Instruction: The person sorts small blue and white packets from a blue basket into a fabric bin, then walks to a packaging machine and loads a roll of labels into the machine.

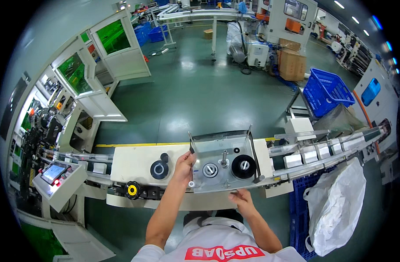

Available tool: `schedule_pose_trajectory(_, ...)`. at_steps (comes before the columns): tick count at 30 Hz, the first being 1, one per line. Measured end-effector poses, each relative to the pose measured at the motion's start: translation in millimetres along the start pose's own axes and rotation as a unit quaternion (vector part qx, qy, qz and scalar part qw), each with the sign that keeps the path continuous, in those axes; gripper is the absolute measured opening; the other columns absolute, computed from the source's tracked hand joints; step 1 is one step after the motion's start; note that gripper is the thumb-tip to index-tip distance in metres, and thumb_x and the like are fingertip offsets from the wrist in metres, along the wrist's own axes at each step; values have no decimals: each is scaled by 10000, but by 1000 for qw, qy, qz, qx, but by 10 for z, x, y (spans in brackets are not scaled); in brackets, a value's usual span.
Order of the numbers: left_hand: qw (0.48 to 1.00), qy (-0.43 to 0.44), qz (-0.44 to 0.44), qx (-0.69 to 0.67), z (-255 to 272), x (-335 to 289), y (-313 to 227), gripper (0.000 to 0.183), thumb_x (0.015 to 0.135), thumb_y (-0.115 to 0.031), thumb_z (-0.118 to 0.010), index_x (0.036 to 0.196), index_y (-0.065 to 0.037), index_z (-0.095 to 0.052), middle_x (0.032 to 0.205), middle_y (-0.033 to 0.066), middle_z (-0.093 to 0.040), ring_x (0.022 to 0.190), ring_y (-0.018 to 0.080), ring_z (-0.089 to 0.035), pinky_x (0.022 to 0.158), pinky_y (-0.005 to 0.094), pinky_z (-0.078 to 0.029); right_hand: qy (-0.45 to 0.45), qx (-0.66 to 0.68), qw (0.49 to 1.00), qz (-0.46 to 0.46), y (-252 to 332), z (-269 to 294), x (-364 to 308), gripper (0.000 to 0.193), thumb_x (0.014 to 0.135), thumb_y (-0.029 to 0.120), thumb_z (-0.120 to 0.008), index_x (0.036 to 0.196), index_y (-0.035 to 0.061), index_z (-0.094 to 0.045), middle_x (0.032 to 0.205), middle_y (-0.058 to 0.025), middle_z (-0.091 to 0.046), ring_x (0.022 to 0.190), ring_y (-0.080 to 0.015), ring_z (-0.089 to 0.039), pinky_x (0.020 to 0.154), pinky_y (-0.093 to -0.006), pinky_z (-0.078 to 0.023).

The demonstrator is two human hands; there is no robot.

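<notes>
In front of me stands a machine unit with a clear plastic cover (213, 153) over two round reels: a grey-white one (210, 170) and a black one (243, 167). My left hand (184, 169) is closed at the cover's left side, fingers on its dark edge. A small white roller end (191, 184) sits just below that hand. Beside the cover's front edge, my right hand (242, 200) is closed, fingers bent and pinched together; what they hold, if anything, is too small to make out. Left of my left hand, a dark disc (159, 169) lies on the cream machine top (130, 159).
A black-and-yellow knob (132, 190) and a control panel (55, 174) are at left. White packs (309, 156) line the conveyor (331, 159) at right. Nearby are a white sack (337, 209), a blue pallet (298, 209) and a blue basket (326, 94). White machine doors (101, 102) stand ajar.
</notes>
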State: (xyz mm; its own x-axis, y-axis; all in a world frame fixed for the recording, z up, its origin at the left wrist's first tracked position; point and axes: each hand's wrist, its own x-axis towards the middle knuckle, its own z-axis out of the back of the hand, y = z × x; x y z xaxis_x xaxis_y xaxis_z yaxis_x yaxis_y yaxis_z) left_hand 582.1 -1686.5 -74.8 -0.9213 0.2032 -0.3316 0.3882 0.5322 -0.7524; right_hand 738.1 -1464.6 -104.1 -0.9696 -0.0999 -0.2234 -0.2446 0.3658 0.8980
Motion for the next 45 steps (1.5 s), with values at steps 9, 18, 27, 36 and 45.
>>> schedule_pose_trajectory(9, 999, -16, -32, 23, -124, 42, 2, 244, 961, -103, -469, 1146, 26, -559, 971, 53, -642, 822, 112, -603, 743, 253, -501, 123, 248, 961, 17, 163, 247, 41, 387, 830, 40, -640, 1206, 70, -554, 1267, -62, -536, 1179, -290, -519, 923, -401, -428)
schedule_pose_trajectory(18, 999, -23, -43, -20, -93, -177, 103, 371, 991, -197, -429, 1270, 39, -493, 1153, 103, -611, 1023, 179, -600, 868, 309, -495, 113, 150, 982, 8, 252, 266, 87, 369, 836, -48, -590, 1190, 38, -526, 1209, -110, -574, 1153, -256, -540, 938, -378, -430)
schedule_pose_trajectory(27, 997, -72, -33, -14, -229, -637, 237, 379, 978, -137, -437, 1309, 48, -439, 1179, 94, -588, 1051, 156, -578, 916, 286, -458, 60, 147, 985, 72, -37, 227, 83, 457, 792, -115, -631, 1208, 43, -525, 1246, -77, -554, 1173, -221, -525, 998, -396, -413)
schedule_pose_trajectory(36, 996, -75, -22, -51, -265, -769, 262, 383, 952, -187, -527, 1278, 6, -478, 1138, 54, -603, 1010, 149, -594, 863, 288, -484, 40, 155, 980, 116, -1, 87, 38, 584, 744, -173, -623, 1224, 150, -544, 1264, -19, -544, 1212, -197, -494, 1042, -421, -378)
schedule_pose_trajectory(45, 987, -149, 1, -60, -350, -770, 240, 283, 955, -227, -530, 1193, -76, -548, 986, -5, -623, 813, 108, -607, 649, 239, -495, 52, 146, 983, 93, 55, 63, 29, 593, 746, -184, -610, 1238, 134, -520, 1276, -51, -532, 1215, -237, -498, 1036, -435, -394)
